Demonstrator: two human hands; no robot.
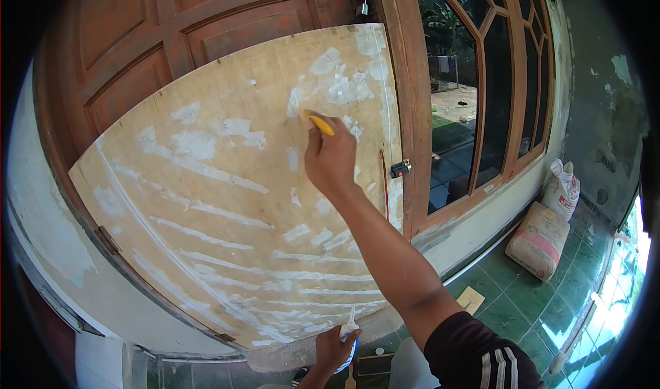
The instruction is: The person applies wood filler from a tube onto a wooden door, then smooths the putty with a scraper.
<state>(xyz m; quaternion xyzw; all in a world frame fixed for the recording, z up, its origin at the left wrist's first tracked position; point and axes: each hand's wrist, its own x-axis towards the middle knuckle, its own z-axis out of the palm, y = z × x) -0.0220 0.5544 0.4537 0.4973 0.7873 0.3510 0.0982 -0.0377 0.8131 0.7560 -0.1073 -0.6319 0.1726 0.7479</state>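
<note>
A large plywood panel (227, 107) with a curved upper edge stands against the door, marked with many white filler patches and strips. On its upper right part, my right hand (331, 157) is closed around a small yellow scraper (320, 123). The scraper's tip is at the board's surface beside a white patch; its exact shape is hard to make out. Low in the view, my left hand (333, 351) grips a white and blue caulk tube (349, 334). The tube's long white nozzle points up near the panel's bottom edge. My fingers hide part of its body.
Behind the panel is a brown wooden door (247, 28), with a window frame (485, 100) on the right. Sacks (540, 241) stand on the green tiled floor (505, 320) at the right. A brush (350, 379) lies below my left hand. A yellowish piece (471, 299) rests by my right arm.
</note>
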